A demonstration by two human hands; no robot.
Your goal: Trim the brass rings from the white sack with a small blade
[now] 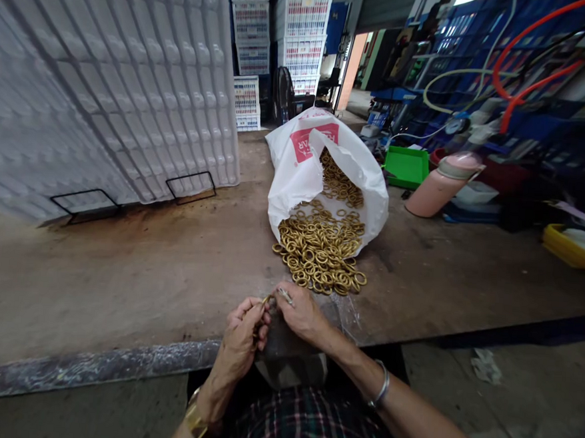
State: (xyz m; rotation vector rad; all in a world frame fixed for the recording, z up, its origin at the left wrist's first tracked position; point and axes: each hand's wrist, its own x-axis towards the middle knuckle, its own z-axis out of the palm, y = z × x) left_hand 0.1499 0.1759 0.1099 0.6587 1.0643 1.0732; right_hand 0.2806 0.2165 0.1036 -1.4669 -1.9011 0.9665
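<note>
My left hand (246, 322) is closed, pinching a brass ring (267, 299) between thumb and fingers. Against that ring works my right hand (302, 313), its fingers wrapped round a small silvery metal tool (286, 296) whose exact kind I cannot make out. Both hands meet just above the table's front edge. Beyond them a heap of brass rings (320, 254) spills from the mouth of a white woven sack (286, 172) with red print, lying on its side. More rings show inside the sack.
Stacked clear plastic trays (131, 87) stand on the left of the brown table (118, 280), by black wire stands (192, 188). To the right are a green tray (406, 165), a pink bottle (437, 189) and a yellow tray (573, 249). White crates (307, 13) rise behind.
</note>
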